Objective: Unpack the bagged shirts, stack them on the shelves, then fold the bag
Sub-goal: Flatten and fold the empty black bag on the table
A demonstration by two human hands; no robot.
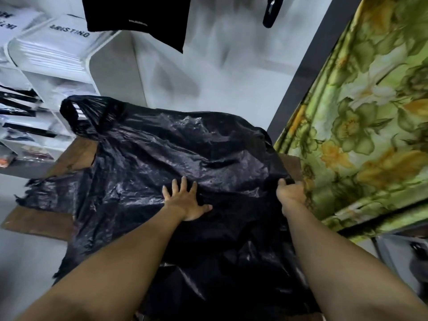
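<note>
Lying spread out and crinkled, the black plastic bag (pixel 180 144) covers most of a brown board (pixel 37 221); only the board's corners show at the left and the far right. The near part of the bag hangs toward the person, between the forearms.

- Bag handles: one loop (pixel 76 117) stands up at the far left corner; a second, ragged strip (pixel 30 193) trails off the left edge over the board.
- Left hand (pixel 185 200): palm down on the middle of the bag, fingers straight and fanned apart, pressing the plastic flat.
- Right hand (pixel 290 191): at the bag's right edge, fingers curled round a bunched fold of the plastic.
- Surface: the board's material cannot be told; it lies low over a pale grey floor (pixel 220 72).
- Shelves (pixel 115 72): white unit with rounded corners, far left, just beyond the bag's loop. Packed shirts (pixel 53 45) in clear wrappers are stacked on it, the top one printed "ARISTINO"; lower compartments hold more packets, blurred.
- Black garment (pixel 139 17): hangs into view at the top.
- Curtain (pixel 370 112): green and yellow floral cloth, right side, beside a dark upright strip (pixel 308 66).
</note>
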